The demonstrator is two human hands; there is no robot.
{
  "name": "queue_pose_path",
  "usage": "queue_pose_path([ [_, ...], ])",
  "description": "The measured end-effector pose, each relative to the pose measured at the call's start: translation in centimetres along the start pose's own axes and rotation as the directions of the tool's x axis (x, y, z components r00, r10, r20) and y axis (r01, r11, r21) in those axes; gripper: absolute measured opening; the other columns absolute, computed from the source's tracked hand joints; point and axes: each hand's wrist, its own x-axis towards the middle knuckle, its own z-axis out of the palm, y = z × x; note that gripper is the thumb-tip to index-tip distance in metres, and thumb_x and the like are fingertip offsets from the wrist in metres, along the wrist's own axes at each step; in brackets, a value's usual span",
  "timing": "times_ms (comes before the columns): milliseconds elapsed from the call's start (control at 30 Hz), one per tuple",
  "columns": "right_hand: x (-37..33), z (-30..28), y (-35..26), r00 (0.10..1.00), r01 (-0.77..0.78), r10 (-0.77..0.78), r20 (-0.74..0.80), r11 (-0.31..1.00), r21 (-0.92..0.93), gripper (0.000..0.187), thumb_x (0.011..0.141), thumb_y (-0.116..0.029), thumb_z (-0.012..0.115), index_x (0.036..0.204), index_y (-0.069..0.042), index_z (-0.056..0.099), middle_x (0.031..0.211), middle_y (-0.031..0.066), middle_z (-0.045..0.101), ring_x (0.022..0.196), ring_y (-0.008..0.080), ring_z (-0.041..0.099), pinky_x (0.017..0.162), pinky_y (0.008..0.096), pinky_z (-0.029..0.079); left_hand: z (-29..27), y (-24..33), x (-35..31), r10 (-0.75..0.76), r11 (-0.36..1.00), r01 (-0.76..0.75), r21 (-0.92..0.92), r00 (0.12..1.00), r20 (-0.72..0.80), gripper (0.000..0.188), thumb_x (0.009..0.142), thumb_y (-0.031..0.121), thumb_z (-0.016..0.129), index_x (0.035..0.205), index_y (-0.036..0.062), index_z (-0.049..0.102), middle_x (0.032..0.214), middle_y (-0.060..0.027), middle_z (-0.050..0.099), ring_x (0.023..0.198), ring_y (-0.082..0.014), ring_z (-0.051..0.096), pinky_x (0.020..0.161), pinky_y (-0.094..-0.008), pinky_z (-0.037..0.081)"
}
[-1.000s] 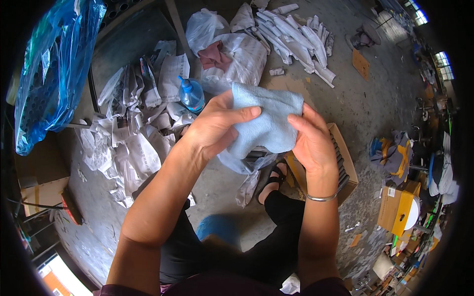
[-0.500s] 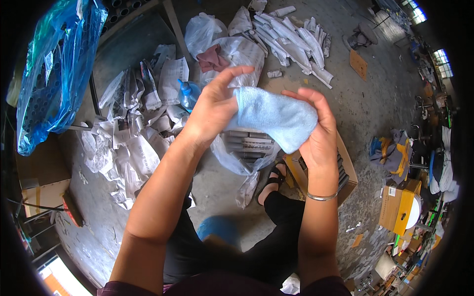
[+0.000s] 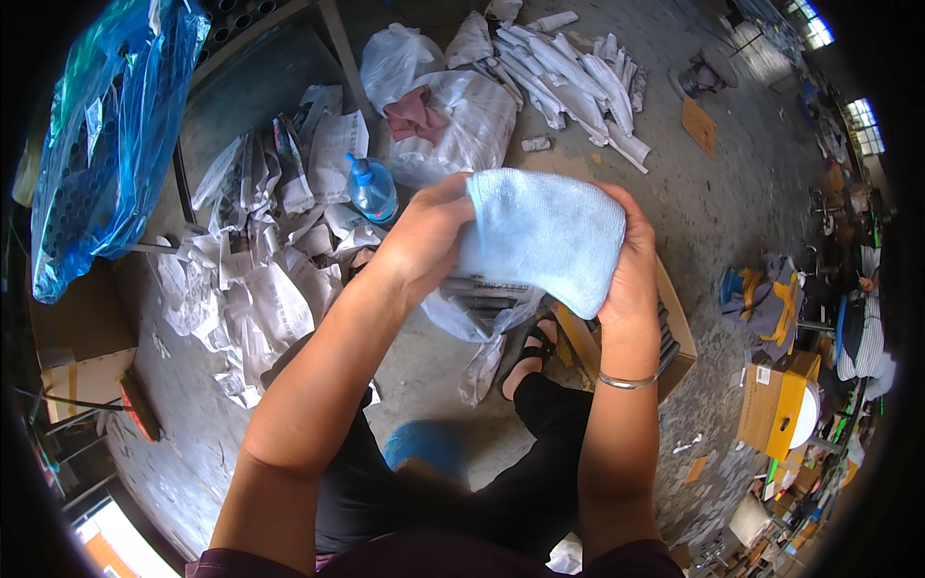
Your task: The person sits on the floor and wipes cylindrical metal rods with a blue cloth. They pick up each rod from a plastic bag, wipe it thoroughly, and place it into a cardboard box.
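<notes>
The left edge of a light-blue, soft-textured fabric piece (image 3: pixel 549 231) is gripped by the bent fingers of the left hand (image 3: pixel 424 229); the tips are partly hidden by the fabric, so their exact pinch cannot be told. The right edge is clasped by the fingers of the right hand (image 3: pixel 632 265), which are curled about it, with their tips also covered. The fabric is held up between both hands, above the floor (image 3: pixel 405 366), and its lower right corner is left hanging. A silver metal bangle (image 3: pixel 629 383) is worn on the right wrist.

Beneath the fabric, dark grey rods (image 3: pixel 491 302) are partly seen in a clear plastic bag (image 3: pixel 461 325). To the right, a tan cardboard box (image 3: pixel 678 306) filled with dark rods is partly covered by the right hand. A black strappy sandal (image 3: pixel 545 335) is worn on the foot near that box.

Beyond the left hand, a translucent blue bottle (image 3: pixel 372 193) is set beside crumpled, printed white paper (image 3: pixel 275 303). Farther off, a dusty-pink cloth (image 3: pixel 414 114) is laid on white translucent plastic bags (image 3: pixel 472 106), and long rolls of whitish paper (image 3: pixel 578 77) are heaped near them. At the far left, blue plastic sheeting (image 3: pixel 116 154) is draped over dark tubes.
</notes>
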Motion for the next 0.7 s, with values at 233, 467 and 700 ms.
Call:
queue_pose_path([
  [233, 0.3, 1.4, 0.8, 0.891, 0.438, -0.272, 0.364, 0.727, -0.529, 0.022, 0.081, 0.013, 0.049, 0.096, 0.003, 0.062, 0.105, 0.0106, 0.064, 0.099, 0.0172, 0.06, 0.087, 0.028, 0.047, 1.0, -1.1, -0.2, -0.189, 0.943, 0.202, -0.264, 0.979, 0.077, 0.057, 0.094, 0.05, 0.043, 0.126, 0.0018, 0.045, 0.121, -0.0174, 0.055, 0.115, -0.0272, 0.052, 0.097, -0.0447, 0.04],
  [467, -0.6, 0.8, -1.5, 0.718, 0.395, -0.216, 0.661, 0.909, -0.132, 0.036, 0.072, 0.009, 0.055, 0.107, 0.001, 0.054, 0.114, 0.0209, 0.059, 0.12, 0.0317, 0.05, 0.104, 0.0456, 0.034, 1.4, -0.2, -1.1, 0.007, 0.833, 0.15, -0.532, 0.96, 0.281, 0.056, 0.095, 0.048, 0.042, 0.132, 0.0057, 0.043, 0.127, -0.0129, 0.053, 0.118, -0.0283, 0.051, 0.101, -0.0456, 0.039],
  [700, 0.1, -1.0, -1.5, 0.987, 0.116, -0.139, -0.083, 0.966, -0.23, 0.016, 0.086, -0.01, 0.065, 0.095, -0.001, 0.056, 0.085, 0.0041, 0.059, 0.077, 0.0098, 0.055, 0.069, 0.0231, 0.044, 1.6, 0.8, -1.6, 0.053, 0.809, 0.173, -0.562, 0.931, 0.362, 0.077, 0.085, 0.059, 0.051, 0.138, 0.0057, 0.037, 0.135, -0.0142, 0.047, 0.125, -0.0308, 0.045, 0.105, -0.0466, 0.034],
])
